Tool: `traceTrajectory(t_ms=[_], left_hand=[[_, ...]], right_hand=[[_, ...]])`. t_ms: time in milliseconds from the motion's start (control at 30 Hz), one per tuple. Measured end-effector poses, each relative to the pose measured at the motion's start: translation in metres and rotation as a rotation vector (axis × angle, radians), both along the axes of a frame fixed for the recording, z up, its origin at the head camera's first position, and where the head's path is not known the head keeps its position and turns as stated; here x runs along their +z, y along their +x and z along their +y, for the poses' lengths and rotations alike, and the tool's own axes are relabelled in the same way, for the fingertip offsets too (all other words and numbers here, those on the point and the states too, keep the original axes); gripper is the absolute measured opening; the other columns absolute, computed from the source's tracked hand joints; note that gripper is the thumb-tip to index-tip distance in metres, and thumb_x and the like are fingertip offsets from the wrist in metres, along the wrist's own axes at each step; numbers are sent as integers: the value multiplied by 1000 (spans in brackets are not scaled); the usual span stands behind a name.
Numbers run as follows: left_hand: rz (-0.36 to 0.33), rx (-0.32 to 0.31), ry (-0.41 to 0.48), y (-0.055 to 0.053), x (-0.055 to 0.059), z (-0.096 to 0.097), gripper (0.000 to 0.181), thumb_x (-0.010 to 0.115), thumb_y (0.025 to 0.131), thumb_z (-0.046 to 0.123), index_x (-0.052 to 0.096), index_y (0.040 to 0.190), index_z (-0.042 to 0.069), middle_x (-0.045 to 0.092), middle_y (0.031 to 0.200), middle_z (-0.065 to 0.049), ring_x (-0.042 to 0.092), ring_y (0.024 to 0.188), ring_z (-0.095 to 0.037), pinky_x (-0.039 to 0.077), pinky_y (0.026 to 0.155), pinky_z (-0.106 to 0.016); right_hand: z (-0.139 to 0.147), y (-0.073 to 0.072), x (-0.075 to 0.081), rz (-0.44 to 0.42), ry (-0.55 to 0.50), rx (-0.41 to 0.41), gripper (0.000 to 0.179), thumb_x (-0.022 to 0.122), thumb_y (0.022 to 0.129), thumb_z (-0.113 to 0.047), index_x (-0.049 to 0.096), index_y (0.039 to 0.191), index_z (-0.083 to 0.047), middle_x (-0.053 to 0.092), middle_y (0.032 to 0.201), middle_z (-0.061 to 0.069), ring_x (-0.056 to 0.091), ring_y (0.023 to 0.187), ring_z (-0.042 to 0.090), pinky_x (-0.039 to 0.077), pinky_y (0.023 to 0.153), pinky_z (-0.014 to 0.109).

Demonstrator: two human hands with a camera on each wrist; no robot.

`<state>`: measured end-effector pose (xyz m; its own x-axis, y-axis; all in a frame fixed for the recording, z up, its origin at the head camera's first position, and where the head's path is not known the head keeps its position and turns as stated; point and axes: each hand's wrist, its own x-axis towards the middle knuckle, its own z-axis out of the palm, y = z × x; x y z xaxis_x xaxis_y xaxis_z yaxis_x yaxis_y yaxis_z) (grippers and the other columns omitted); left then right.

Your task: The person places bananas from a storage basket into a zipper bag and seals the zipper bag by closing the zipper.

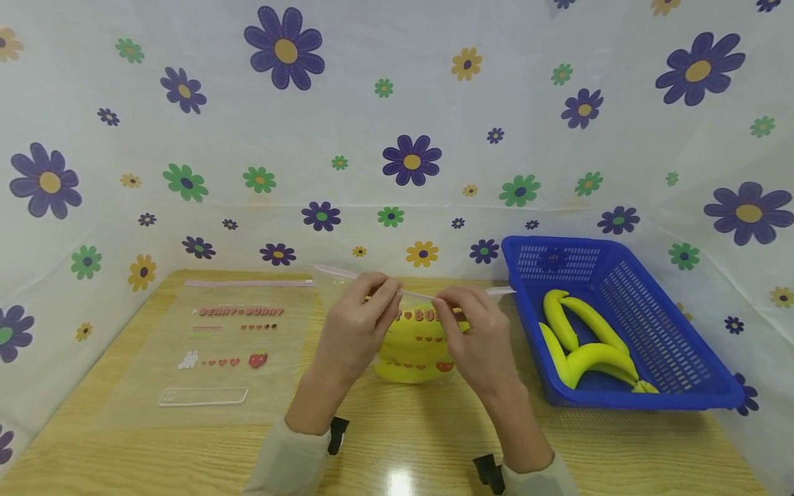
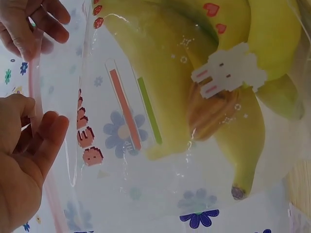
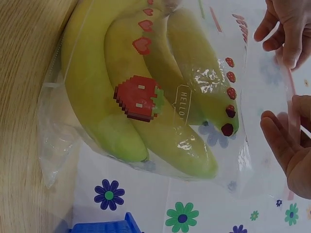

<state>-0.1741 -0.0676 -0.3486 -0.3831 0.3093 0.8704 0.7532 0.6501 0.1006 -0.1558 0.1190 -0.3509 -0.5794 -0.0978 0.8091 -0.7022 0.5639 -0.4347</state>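
Curled fingers of the left hand (image 1: 355,320) and right hand (image 1: 482,334) are pinching the pale-pink zip strip (image 1: 418,296) of a clear plastic bag (image 1: 329,286), covering some of its pink lettering (image 1: 426,315). A white rabbit print (image 2: 228,73) is partly masking the brown stem (image 2: 211,111) of curved, yellow, green-tipped bananas (image 3: 165,128) inside. The bag is bulging below the hands; I cannot tell whether it is touching the wooden table (image 1: 372,430).

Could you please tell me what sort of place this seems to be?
Probably a small staged workspace: a flower-print sheet screens the back and sides of a wooden table, which bears a blue basket of bananas.
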Motion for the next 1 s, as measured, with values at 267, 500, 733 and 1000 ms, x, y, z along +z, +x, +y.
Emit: traceTrajectory(t_ms=[267,500,733,1000], left_hand=[[1,1,-1,0,2,-3,16,73,87,1,72,103,-1,63,96,-14,66,79,-24,60,70,-29],[-5,17,17,0,3,-7,15,71,87,0,73,102,-2,63,95,-14,66,78,-24,60,69,-29],[-49,-39,-13,2,3,-9,21,73,85,-3,73,105,1,61,98,-12,64,81,-23,59,70,-27],[-85,-78,0,1,3,-15,20,72,86,-5,73,104,3,60,102,-13,63,85,-24,59,68,-26]], right_hand=[[-1,0,0,13,17,-15,8,74,84,2,71,91,2,65,95,12,64,84,17,59,70,24],[-2,0,-1,-2,-4,5,8,75,83,3,71,91,3,64,96,12,64,85,18,60,71,24],[-3,0,-4,-15,-3,-13,9,74,85,1,70,92,0,65,95,9,64,86,16,60,70,26],[-5,-1,-6,32,2,-17,8,74,84,3,70,91,1,65,90,11,63,81,19,59,70,31]])
